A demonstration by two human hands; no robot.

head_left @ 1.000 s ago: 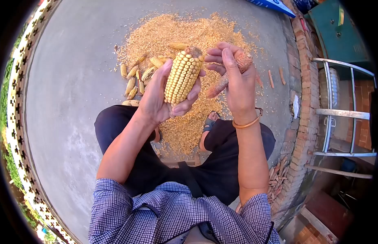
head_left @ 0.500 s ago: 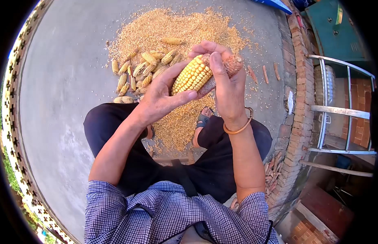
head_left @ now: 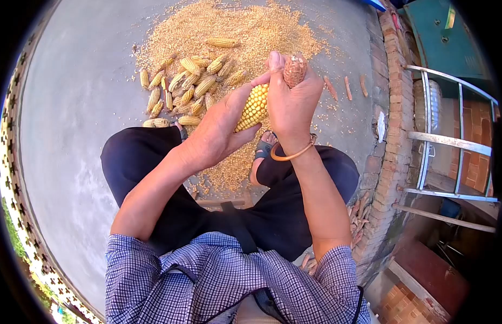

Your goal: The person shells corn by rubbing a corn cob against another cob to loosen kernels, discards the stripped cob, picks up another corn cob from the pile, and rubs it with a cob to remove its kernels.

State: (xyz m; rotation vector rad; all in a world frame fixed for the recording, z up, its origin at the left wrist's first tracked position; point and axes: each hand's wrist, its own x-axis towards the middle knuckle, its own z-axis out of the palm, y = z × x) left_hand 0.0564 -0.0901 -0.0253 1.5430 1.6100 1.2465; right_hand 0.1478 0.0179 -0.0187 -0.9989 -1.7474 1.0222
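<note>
Both hands are bringing their loads together compared with a second ago, when the plump yellow corn ear (head_left: 255, 108) and the bare reddish corncob (head_left: 295, 71) were sitting well apart; now ear and cob are sitting side by side, above the near part of the big golden pile of loose kernels (head_left: 251, 29). Left hand (head_left: 221, 125) is curling partway round the ear, thumb on one side and fingers on the other, while the right hand (head_left: 294, 102) is wrapping the cob in a nearly closed fist, its end poking out on top. Right hand's blocking the contact spot, so I'm not able to tell if cob and ear are touching. For rubbing like that, imo you'd want to be bracing the ear firmly, pushing with the cob's rough side and staying over the pile so kernels are landing there. Surface-wise, smooth grey concrete floor (head_left: 67, 108) is spreading around the pile. Unstripped yellow ears (head_left: 205, 85) are lying heaped on its left side, slim reddish cobs (head_left: 348, 88) are lying to its right, and a low brick edging (head_left: 395, 108), silvery metal railing (head_left: 450, 139) and teal-green metal cabinet (head_left: 448, 38) are sitting farther right.
</note>
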